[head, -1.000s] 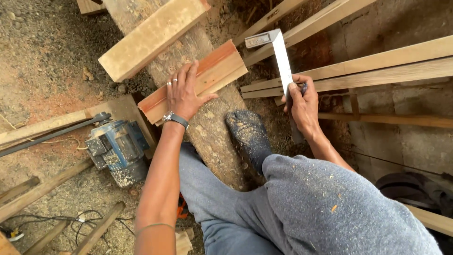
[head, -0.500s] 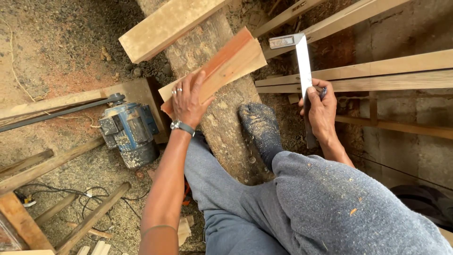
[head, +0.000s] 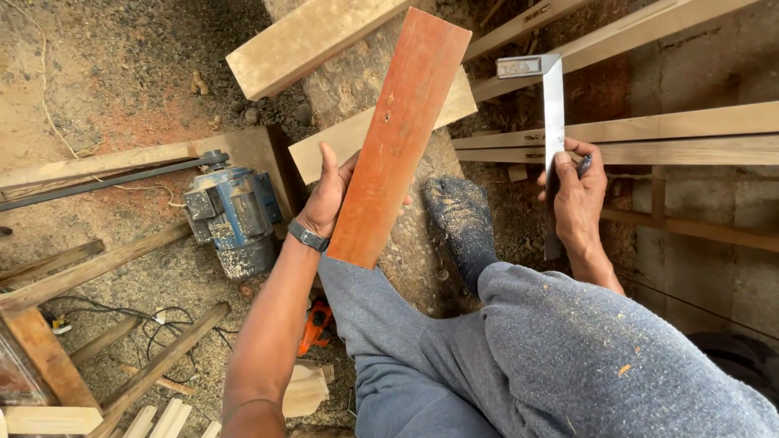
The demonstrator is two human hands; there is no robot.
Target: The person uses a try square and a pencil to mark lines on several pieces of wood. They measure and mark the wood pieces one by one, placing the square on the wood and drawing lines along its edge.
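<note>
Reddish wooden board point(head: 398, 134) stands tilted up over the log point(head: 365, 73), clamped at its lower edge by the left hand point(head: 329, 195). The right hand point(head: 578, 195) grips a steel try square point(head: 552, 105) and a pen beside stacked timber rails point(head: 649, 130). A blue electric motor point(head: 234, 217) sits left.

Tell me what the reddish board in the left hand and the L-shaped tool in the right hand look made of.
The reddish board looks like sawn wood, matte, with faint grain and a small dark spot; the red may be natural or stain. The L-shaped tool looks like bare metal: a flat grey blade with a dull sheen.
</note>
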